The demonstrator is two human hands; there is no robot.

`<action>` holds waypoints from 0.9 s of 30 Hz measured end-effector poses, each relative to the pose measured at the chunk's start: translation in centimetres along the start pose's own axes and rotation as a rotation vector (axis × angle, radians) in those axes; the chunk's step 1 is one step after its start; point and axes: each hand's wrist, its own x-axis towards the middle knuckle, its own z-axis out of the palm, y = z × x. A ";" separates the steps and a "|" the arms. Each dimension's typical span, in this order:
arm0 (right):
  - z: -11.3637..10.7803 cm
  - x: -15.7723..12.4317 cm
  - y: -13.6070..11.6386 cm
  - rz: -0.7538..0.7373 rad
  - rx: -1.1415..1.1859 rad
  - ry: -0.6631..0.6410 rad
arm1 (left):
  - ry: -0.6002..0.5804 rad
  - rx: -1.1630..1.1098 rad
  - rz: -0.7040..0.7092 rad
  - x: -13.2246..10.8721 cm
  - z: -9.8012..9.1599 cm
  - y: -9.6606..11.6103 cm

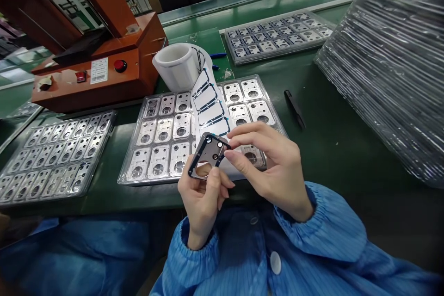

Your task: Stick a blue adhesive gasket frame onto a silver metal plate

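My left hand (pixel 204 189) holds a small metal cover plate (pixel 210 151) tilted up, thumb on its lower edge and fingers behind. The plate has a large round opening, smaller holes and a black adhesive gasket (pixel 198 157) along its border. At the plate's right corner, my right hand (pixel 270 162) pinches the gasket's edge between thumb and fingertips. Whether the gasket is fully flat on the plate, I cannot tell. Just behind my hands, a white liner strip (pixel 210 106) with several black gaskets hangs from a roll (pixel 180 67) over a clear tray (pixel 133 171) of metal plates.
Black tweezers (pixel 294 108) lie right of the tray. Further trays of plates stand at the left (pixel 93 166) and back (pixel 277 48). A tall stack of clear trays (pixel 388 64) rises at the right. An orange press (pixel 100 64) stands back left, and blue pens (pixel 218 55) lie behind the roll.
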 end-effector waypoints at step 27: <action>-0.7 0.1 0.4 -0.024 -0.110 0.051 | -0.109 -0.109 0.015 0.3 -0.6 -0.3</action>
